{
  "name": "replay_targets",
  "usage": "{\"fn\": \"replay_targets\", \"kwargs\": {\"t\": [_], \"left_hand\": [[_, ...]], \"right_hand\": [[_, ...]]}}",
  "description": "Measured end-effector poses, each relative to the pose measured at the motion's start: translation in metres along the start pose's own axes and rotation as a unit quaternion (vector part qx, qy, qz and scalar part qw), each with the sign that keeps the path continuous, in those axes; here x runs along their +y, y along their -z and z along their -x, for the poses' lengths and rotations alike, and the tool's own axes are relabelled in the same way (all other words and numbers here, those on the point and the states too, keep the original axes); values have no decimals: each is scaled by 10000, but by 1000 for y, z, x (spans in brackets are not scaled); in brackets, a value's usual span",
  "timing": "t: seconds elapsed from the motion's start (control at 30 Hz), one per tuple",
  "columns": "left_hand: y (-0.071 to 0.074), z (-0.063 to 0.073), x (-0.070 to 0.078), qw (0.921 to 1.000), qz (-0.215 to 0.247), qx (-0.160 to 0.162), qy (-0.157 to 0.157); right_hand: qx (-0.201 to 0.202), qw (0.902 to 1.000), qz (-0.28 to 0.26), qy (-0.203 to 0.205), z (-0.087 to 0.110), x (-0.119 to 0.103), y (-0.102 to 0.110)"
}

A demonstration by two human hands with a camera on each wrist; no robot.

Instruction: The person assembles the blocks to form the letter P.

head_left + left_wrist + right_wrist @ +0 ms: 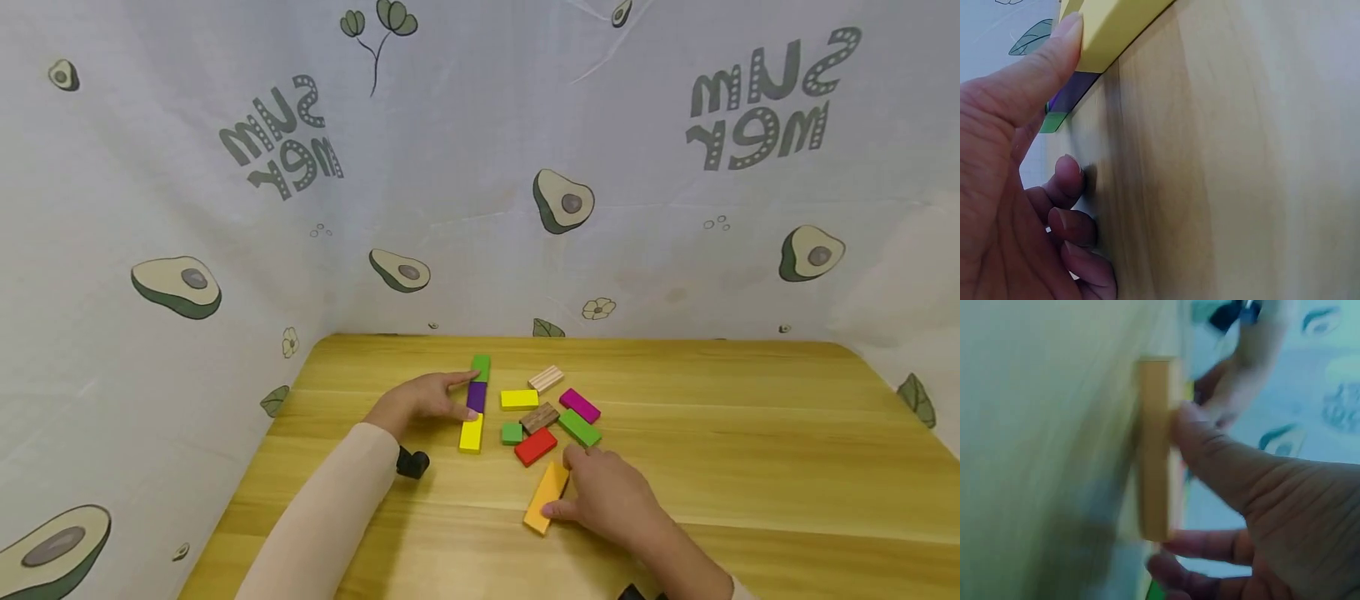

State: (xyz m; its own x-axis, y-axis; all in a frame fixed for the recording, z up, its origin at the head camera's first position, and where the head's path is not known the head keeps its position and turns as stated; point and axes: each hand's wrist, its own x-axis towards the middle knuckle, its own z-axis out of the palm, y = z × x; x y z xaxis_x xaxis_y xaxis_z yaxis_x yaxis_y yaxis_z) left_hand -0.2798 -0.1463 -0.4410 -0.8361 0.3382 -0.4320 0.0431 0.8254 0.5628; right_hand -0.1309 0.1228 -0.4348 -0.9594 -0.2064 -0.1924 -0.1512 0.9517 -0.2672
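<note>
A row of a green block point(481, 365), a purple block point(476, 397) and a yellow block point(471, 435) lies end to end on the wooden table. My left hand point(423, 398) reaches over from the left, its index finger extended at the green block. Its thumb touches the yellow block point(1107, 34) in the left wrist view, while the other fingers hang loosely bent near the tabletop. Between thumb and finger, my right hand point(611, 493) pinches a long orange block point(545, 497). That orange block point(1155, 450) looks blurred in the right wrist view.
Between the hands lie loose blocks: another yellow one point(519, 400), striped light wood point(546, 379), brown wood point(539, 418), a small green cube point(512, 433), red point(536, 447), longer green point(580, 427) and magenta point(580, 406). A patterned cloth point(480, 208) hangs behind the table point(750, 450).
</note>
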Motion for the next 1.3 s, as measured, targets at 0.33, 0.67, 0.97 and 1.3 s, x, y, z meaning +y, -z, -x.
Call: {"fn": "replay_targets", "kwargs": {"t": [0.33,0.67,0.97,1.3], "left_hand": [[3,1,3,9999,-99,32,90],[4,1,4,9999,-104,32,95],[5,1,4,9999,-125,-39,73],[5,0,4,9997,-233,-43,107]], "right_hand": [[-253,9838,-1274,1232,-21,-57,-28],[109,9805,-1773,846,-37,-63,-38],[138,9790,-1777,992,-38,-63,-39],[75,9773,-1881,968,-37,-62,-39]]}}
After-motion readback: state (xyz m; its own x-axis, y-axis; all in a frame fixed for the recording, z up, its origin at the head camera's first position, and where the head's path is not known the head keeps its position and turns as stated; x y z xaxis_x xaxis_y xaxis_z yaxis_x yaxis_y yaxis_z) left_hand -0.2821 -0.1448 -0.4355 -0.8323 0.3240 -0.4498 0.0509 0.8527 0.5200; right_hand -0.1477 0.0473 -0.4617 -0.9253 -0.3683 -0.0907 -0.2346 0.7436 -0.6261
